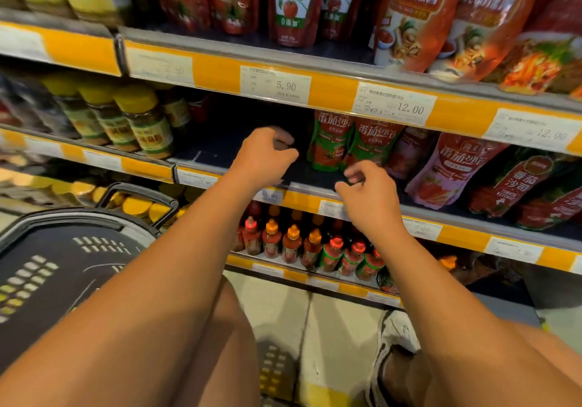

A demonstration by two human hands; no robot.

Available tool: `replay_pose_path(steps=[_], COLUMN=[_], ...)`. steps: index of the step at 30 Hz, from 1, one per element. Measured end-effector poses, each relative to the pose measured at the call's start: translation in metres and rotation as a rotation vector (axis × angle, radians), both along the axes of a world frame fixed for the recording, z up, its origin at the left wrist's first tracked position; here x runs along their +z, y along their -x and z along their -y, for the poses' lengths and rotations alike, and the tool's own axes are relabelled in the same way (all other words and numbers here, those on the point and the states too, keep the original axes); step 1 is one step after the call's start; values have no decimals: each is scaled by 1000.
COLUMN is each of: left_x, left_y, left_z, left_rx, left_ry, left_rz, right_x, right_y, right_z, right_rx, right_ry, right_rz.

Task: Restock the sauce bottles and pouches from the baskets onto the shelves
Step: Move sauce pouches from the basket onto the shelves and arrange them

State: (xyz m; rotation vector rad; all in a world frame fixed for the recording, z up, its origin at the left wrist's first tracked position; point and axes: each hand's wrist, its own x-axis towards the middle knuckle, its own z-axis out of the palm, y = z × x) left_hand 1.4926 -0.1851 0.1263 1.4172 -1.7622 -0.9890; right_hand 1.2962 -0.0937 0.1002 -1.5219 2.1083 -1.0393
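Both arms reach toward the middle shelf (302, 198). My left hand (267, 154) hovers in front of a dark bare stretch of that shelf, fingers loosely curled, nothing in it. My right hand (365, 192) hangs just below two red-and-green tomato sauce pouches (349, 142), fingers loosely curled and holding nothing, apart from the pouches. A black plastic basket (63, 268) with its handle up sits at the lower left beside my left arm; I see nothing inside it.
Pink and red ketchup pouches (453, 170) lean to the right on the middle shelf. Yellow-capped jars (141, 120) stand at its left. Red sauce bottles (308, 249) fill the shelf below. Large pouches (289, 3) line the top shelf. My knees and shoe are over the tiled floor.
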Motion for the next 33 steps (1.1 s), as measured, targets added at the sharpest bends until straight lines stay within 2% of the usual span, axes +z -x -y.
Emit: replay_pose_path(steps=[3, 8, 13, 15, 21, 28, 33], left_x=[12, 6, -28, -41, -78, -134, -182], left_y=[-37, -128, -230, -267, -345, -390, -408], left_z=[-24, -77, -132, -153, -204, -231, -245], left_rx=[-82, -22, 128, 212, 392, 497, 482], left_ry=[5, 47, 20, -24, -124, -287, -411], left_rz=[127, 225, 330, 306, 291, 276, 322], right_x=[0, 2, 2, 2, 19, 2, -42], right_y=[-31, -89, -146, -173, -244, -346, -409], right_z=[-10, -28, -37, -38, -24, 4, 5], right_rx=[232, 489, 643, 698, 862, 1087, 1167], right_ry=[-64, -162, -218, -275, -340, -483, -596], right_rz=[0, -148, -180, -126, -227, -646, -820])
